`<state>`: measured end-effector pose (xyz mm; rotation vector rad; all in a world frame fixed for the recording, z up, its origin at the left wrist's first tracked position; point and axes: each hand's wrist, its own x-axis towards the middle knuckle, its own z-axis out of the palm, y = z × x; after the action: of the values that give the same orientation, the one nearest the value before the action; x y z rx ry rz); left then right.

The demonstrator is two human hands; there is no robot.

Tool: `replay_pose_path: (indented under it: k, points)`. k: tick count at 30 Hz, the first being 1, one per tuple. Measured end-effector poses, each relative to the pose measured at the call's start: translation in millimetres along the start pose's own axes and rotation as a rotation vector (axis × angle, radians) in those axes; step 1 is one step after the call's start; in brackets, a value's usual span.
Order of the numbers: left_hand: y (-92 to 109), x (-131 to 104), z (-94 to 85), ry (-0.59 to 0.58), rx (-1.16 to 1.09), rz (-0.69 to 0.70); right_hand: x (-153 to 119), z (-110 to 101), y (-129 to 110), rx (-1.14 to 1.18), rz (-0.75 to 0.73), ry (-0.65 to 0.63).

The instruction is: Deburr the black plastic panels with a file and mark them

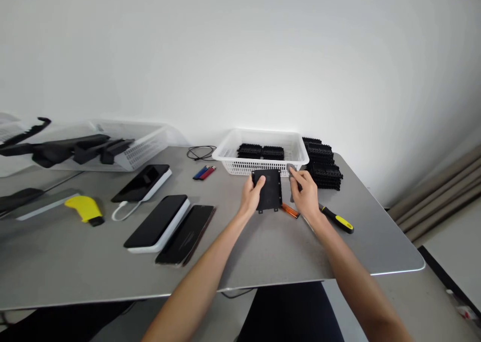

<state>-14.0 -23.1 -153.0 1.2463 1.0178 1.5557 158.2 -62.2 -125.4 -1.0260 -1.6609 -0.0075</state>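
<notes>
My left hand (251, 194) grips the left edge of a flat black plastic part (269, 190), its thumb lying on the face. The part is held above the table, in front of a white basket (240, 166). Just right of it, my right hand (303, 189) pinches a small grey object (291, 169), whose details are too small to tell. An orange tool (290, 210) lies below, between the part and my right hand. Beside my right wrist is a black and yellow handle (339, 219). Inside the basket are black ridged parts (260, 152).
Stacked black parts (323, 169) stand right of the basket. Two lighters (204, 173) and a cable (201, 153) lie to its left. Farther left are phones (187, 234), white power banks, a yellow tool (85, 209) and another basket (145, 149) with black pieces.
</notes>
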Motion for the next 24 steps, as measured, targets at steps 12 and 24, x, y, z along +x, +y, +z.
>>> replay_pose_path:
  k: [12,24]
  points:
    - [-11.0,-3.9,8.1,-0.054,-0.028,0.009,-9.9,10.0,-12.6,-0.254,-0.188,-0.402]
    - [-10.9,11.8,-9.8,0.101,-0.099,-0.039,-7.5,-2.9,-10.4,0.148,-0.141,-0.337]
